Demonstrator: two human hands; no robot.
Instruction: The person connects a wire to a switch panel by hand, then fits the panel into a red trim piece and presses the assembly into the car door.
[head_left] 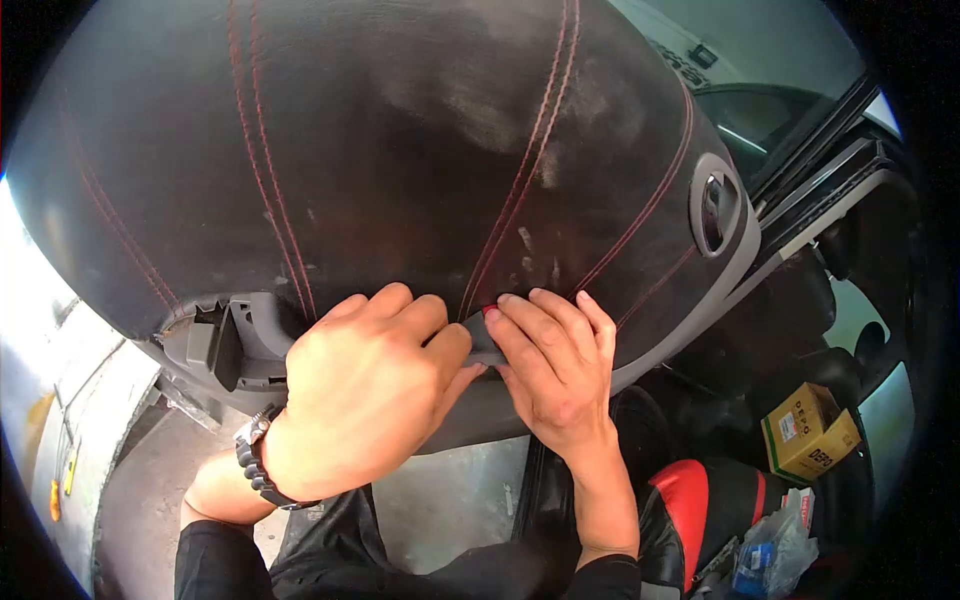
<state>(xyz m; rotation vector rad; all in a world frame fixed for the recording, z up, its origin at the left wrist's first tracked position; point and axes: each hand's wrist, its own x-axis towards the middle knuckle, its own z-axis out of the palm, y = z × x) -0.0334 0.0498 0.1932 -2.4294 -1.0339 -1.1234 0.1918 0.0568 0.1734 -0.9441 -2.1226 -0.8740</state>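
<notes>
Stitched covering [400, 150] lay directly under your fingertips, its lower border running between your two hands. Your left hand [370, 365] was bunched over that border, knuckles up, its thumb reaching toward the other thumb. Your right hand [555, 370] bent its fingers over the same stretch, just beside the left, with a small red bit [488, 311] at its index fingertip. Both thumbs met a narrow grey lip [486, 357] below the fingers. You could not have told from this angle whether either hand truly pinched the material or only pressed on it, since your own hands hid the contact.

Near your left hand, a dark plastic fitting [225, 345] stood in a recess along the edge. You wore a watch [262, 460] on that wrist. Above your hands, paired lines of red stitching [268, 150] climbed the dark surface, which carried pale smudges. Toward the upper right, an oval handle [714, 213] sat in grey trim [745, 245]. Farther out on your right were a cardboard box [795, 440], a red-and-black seat [685, 510] and a clear plastic bag [795, 548].
</notes>
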